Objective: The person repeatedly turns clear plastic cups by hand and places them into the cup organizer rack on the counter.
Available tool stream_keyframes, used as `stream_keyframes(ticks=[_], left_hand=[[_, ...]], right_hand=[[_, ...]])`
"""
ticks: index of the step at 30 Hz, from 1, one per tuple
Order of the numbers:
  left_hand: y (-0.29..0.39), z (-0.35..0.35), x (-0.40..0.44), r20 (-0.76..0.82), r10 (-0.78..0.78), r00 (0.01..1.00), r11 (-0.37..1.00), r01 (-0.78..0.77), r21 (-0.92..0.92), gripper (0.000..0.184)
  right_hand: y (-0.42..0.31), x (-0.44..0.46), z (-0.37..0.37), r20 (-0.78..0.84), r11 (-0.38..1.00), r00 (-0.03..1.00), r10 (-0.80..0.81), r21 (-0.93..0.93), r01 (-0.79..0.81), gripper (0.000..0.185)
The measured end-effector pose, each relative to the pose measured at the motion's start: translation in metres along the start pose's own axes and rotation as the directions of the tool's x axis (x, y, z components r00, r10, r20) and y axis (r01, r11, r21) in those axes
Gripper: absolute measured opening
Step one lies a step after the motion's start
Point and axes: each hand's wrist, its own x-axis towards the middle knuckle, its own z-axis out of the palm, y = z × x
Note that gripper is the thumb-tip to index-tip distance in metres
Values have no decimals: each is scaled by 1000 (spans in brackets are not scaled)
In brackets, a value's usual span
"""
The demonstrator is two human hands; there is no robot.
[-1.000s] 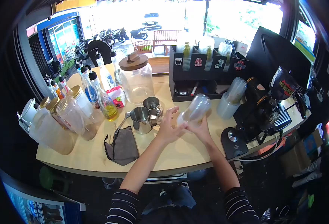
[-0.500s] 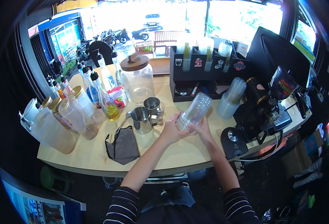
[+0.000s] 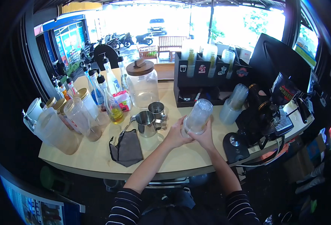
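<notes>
Between my two hands is an upside-down stack of clear plastic cups [image 3: 200,113], leaning slightly right above the counter. My left hand [image 3: 176,134] wraps round its lower left side, and my right hand [image 3: 204,138] closes round the lower right, with the fingers meeting near the rims. Whether the rims touch the counter I cannot tell. Two steel pitchers, a nearer one [image 3: 146,123] and a farther one [image 3: 157,109], stand just left of my left hand. A dark grey cloth [image 3: 126,148] lies nearer the front edge.
Pump bottles [image 3: 114,112] and plastic jugs [image 3: 56,131] crowd the left of the counter [image 3: 86,155]. Behind stand a wood-lidded jar [image 3: 143,88] and a black cup organizer [image 3: 186,84]. More stacked cups [image 3: 231,108], a tamping stand [image 3: 236,147] and a coffee machine [image 3: 261,116] occupy the right.
The cup stack has turned more upright between my hands, and its base now faces me more. My hands keep their hold. The whole view has shifted slightly.
</notes>
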Motion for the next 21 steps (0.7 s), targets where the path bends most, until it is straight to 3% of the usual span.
stream_keyframes(ticks=[7, 9, 10, 12, 16, 18, 19, 21], left_hand=[[-21, 13, 5, -32, 81, 996, 990, -84, -112, 99], [-25, 11, 7, -60, 63, 996, 994, -57, 98, 92], [-26, 10, 8, -53, 73, 996, 993, -68, 100, 92], [-22, 8, 7, -65, 56, 996, 988, -46, 149, 88], [6, -2, 3, -172, 69, 983, 992, -50, 117, 89], [29, -18, 4, -386, 242, 890, 960, -276, -34, 92], [46, -26, 4, -385, 247, 889, 959, -281, -34, 92], [80, -42, 4, -495, 443, 748, 801, -578, -157, 89]], right_hand=[[-41, 17, 2, -65, 985, 994, -89, -157, 78, 90], [-53, 32, 0, -115, 975, 976, -186, -140, 170, 91], [-61, 38, -3, -125, 974, 973, -195, -143, 176, 91], [-78, 45, -8, -109, 899, 949, -294, -369, 236, 90], [-103, 44, -11, -10, 746, 892, -452, -553, 372, 92], [-121, 38, -9, 135, 658, 861, -490, -591, 466, 89], [-128, 35, -8, 133, 656, 860, -493, -592, 468, 89], [-139, 29, -4, 267, 536, 876, -402, -707, 462, 87]])
